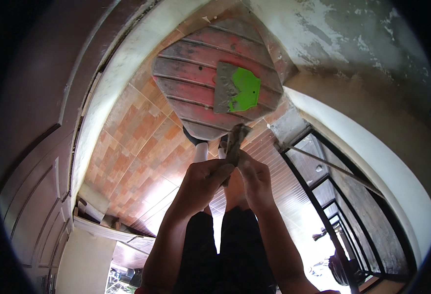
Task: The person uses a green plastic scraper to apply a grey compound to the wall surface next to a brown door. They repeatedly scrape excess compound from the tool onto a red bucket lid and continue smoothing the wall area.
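Note:
My left hand and my right hand meet at the middle, in front of my knees. Both are closed on a narrow grey-brown object, perhaps a scraper, whose wider end points away from me. Its exact kind is hard to make out, and the fingers hide its lower part. Just beyond it stands a worn reddish slatted stool top, smeared with grey. On that top lies a bright green plastic spreader, its left side coated in grey paste. Neither hand touches the spreader.
Brown patterned tiles cover the floor around the stool. A dark panelled door is at the left. To the right are a patchy plastered wall and a black metal frame. My feet are under the stool's near edge.

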A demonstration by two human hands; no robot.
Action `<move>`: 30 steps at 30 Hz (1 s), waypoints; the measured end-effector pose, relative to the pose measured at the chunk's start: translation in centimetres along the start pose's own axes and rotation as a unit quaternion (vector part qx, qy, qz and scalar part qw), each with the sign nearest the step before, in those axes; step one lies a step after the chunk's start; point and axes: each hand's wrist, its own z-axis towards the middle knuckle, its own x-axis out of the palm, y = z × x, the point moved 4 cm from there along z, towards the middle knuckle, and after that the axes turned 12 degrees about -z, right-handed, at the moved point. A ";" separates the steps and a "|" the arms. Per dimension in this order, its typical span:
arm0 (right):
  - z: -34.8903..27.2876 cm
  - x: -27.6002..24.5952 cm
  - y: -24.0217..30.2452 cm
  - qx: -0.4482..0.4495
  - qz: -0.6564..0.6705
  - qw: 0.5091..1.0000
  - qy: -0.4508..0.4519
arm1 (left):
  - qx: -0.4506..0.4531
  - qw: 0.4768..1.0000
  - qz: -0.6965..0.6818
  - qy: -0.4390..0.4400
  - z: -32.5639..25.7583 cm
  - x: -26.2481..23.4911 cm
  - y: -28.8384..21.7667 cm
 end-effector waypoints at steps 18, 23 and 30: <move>4.9 0.9 0.7 0.036 -0.080 0.996 -0.022 | 0.033 0.988 0.064 -0.135 0.7 -0.2 2.6; 5.5 1.5 0.7 0.052 -0.115 0.991 -0.051 | -0.028 0.990 -0.039 -0.135 0.8 -0.6 3.5; 6.5 1.4 -0.1 0.060 -0.096 0.993 -0.041 | 0.025 0.991 0.039 -0.123 0.7 -1.0 2.8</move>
